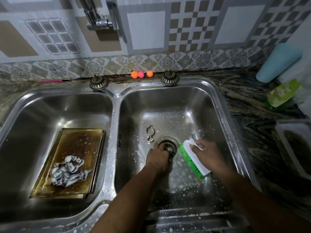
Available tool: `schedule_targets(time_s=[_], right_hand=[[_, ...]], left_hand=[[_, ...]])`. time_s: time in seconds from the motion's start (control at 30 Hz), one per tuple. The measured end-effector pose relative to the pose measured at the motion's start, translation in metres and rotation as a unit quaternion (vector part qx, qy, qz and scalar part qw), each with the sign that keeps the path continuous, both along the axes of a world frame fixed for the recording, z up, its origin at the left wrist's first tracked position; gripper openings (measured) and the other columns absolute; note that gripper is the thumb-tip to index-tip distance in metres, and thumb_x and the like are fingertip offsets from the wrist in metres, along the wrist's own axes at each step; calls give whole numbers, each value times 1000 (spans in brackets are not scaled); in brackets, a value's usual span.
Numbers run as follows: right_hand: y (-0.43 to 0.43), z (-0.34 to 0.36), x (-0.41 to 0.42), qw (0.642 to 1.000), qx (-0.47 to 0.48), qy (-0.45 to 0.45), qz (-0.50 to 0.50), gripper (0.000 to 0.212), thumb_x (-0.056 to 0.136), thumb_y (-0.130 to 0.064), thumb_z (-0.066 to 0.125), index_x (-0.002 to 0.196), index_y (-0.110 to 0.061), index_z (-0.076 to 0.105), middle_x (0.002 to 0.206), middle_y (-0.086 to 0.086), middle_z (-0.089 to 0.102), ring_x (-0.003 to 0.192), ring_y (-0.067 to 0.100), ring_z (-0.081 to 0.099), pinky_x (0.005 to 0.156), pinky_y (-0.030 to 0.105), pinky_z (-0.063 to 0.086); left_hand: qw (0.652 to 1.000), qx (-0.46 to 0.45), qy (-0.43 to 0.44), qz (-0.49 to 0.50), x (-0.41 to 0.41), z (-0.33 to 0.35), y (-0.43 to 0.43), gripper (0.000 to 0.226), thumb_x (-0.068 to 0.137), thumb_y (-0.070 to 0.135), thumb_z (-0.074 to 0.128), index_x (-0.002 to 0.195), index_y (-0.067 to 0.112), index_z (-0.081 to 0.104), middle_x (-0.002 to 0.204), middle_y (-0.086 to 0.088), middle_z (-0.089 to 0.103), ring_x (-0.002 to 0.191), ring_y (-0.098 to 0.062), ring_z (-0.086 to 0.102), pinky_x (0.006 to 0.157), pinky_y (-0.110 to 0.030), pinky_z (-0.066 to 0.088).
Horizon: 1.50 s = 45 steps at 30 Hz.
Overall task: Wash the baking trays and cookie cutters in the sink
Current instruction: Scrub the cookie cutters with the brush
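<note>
A browned baking tray (75,143) lies in the left basin (33,111), with several metal cookie cutters (67,170) piled on it. One more cookie cutter (150,133) rests on the floor of the right basin (168,105), just left of the drain (168,143). My left hand (158,158) is closed over the drain's front edge; what it grips is hidden. My right hand (208,157) holds a white scrubbing brush (195,158) with green bristles, pressed to the basin floor right of the drain. Soap flecks dot the sink.
The tap (99,17) hangs above the divider. Two drain stoppers (98,83) (169,78) and three small balls (141,74) sit on the back ledge. A blue bottle (277,63), a green bottle (282,93) and a clear container (294,145) stand on the right counter.
</note>
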State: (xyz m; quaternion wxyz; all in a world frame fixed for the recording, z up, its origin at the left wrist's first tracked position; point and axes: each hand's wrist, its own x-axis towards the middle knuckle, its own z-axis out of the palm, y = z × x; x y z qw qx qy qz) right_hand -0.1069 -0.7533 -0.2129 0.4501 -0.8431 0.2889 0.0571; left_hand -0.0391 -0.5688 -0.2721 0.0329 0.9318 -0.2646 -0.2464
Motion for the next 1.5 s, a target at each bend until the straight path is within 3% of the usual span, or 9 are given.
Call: schedule_targets(time_s=[0.27, 0.67, 0.93, 1.03, 1.1, 1.2, 1.27, 1.4, 1.5], right_hand=[[2, 9, -2, 1000, -3, 2, 13, 37, 91, -31, 68, 125, -16, 68, 125, 1, 68, 99, 14, 61, 83, 27, 43], [2, 14, -12, 1000, -21, 18, 14, 39, 92, -33, 67, 127, -16, 66, 127, 2, 66, 94, 12, 56, 82, 25, 40], [2, 21, -14, 1000, -23, 8, 7, 38, 91, -34, 69, 124, -17, 69, 124, 3, 68, 93, 14, 56, 82, 26, 42], [3, 29, -13, 1000, -10, 6, 0, 35, 91, -32, 69, 122, -15, 69, 121, 4, 68, 93, 16, 58, 80, 28, 43], [3, 34, -14, 1000, 0, 7, -3, 34, 91, -32, 68, 122, -16, 69, 120, 4, 67, 92, 17, 59, 78, 28, 43], [1, 49, -17, 1000, 5, -2, -10, 39, 91, -38, 67, 125, -20, 67, 119, 2, 67, 93, 18, 61, 77, 28, 44], [-1, 59, -20, 999, 17, -15, -33, 38, 90, -40, 67, 123, -21, 68, 115, 0, 69, 94, 18, 63, 76, 28, 44], [-4, 78, -23, 991, 78, -39, -103, 31, 86, -41, 71, 109, -21, 74, 96, -7, 72, 89, 19, 67, 80, 41, 57], [-7, 94, -25, 985, 102, -65, -122, 25, 89, -38, 69, 105, -20, 74, 89, -7, 70, 86, 19, 66, 79, 38, 55]], left_hand=[[998, 34, -42, -27, 3, 4, 5, 38, 96, 22, 54, 134, 20, 60, 148, -12, 33, 134, -36, 31, 105, -45, 41], [996, 76, -24, -28, 10, -6, 3, 45, 99, 41, 47, 132, 15, 61, 147, -16, 38, 135, -36, 32, 108, -46, 34], [994, -54, 62, 67, 11, 4, 11, 57, 85, 48, 61, 129, 14, 63, 145, -9, 43, 129, -31, 49, 107, -39, 45], [991, -81, 87, 57, 0, 11, 16, 45, 78, 44, 54, 105, 11, 71, 137, -17, 51, 122, -34, 57, 104, -38, 48], [986, -120, 77, 83, -7, 24, 16, 27, 82, 40, 57, 80, 15, 68, 116, -17, 65, 114, -32, 61, 95, -37, 52], [949, -253, 58, 181, -19, 50, 9, 38, 92, 29, 62, 58, 19, 47, 73, -8, 64, 75, -24, 62, 69, -31, 46], [899, -340, 101, 259, -26, 73, 0, 39, 98, 30, 56, 62, 16, 50, 66, -5, 58, 64, -18, 53, 65, -33, 43], [819, -419, 206, 335, -32, 106, -20, 39, 88, 61, 45, 89, 24, 57, 93, -8, 67, 86, -28, 64, 81, -51, 55], [780, -459, 295, 307, -39, 140, -35, 17, 101, 36, 43, 108, 22, 49, 103, -11, 59, 87, -26, 60, 68, -36, 54]])
